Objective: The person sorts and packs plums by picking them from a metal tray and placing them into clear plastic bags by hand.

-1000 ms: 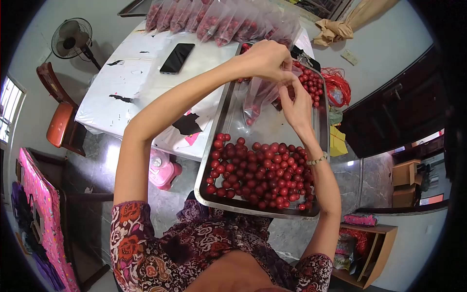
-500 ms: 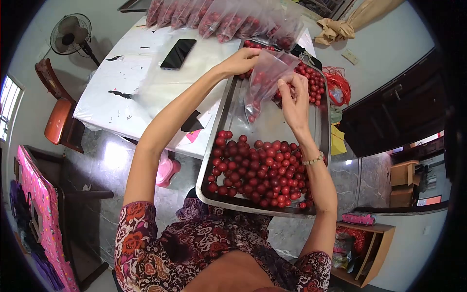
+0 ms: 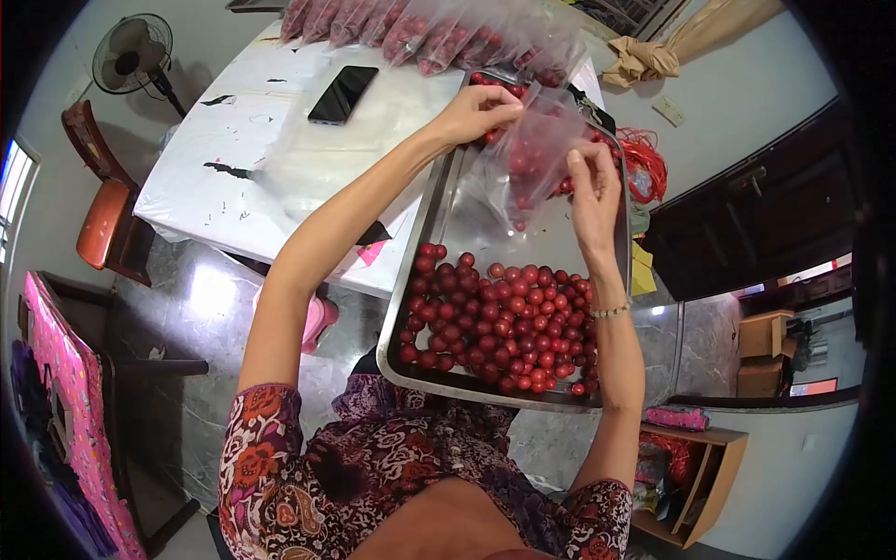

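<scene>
Between my two hands a clear plastic bag (image 3: 534, 154) is stretched over the far half of a metal tray (image 3: 390, 350). My left hand (image 3: 481, 114) pinches the bag's left edge near its top. On the other side, my right hand (image 3: 595, 182) grips the right edge between thumb and fingers. Some red fruits show in or through the bag. A wide heap of round, dark red fruits (image 3: 495, 322) fills the near part of the tray. More of the same fruits lie at its far end, partly hidden behind the bag and my hands.
Several filled bags (image 3: 411, 37) stand in a row at the table's back edge. A black phone (image 3: 343, 94) lies on clear plastic sheets (image 3: 373, 140) left of the tray. Red string (image 3: 644, 163) sits by the tray's right side. A fan (image 3: 133, 54) and a wooden chair (image 3: 98, 215) are farther left.
Both hands have moved slightly to the right, and the bag between them is spread wider.
</scene>
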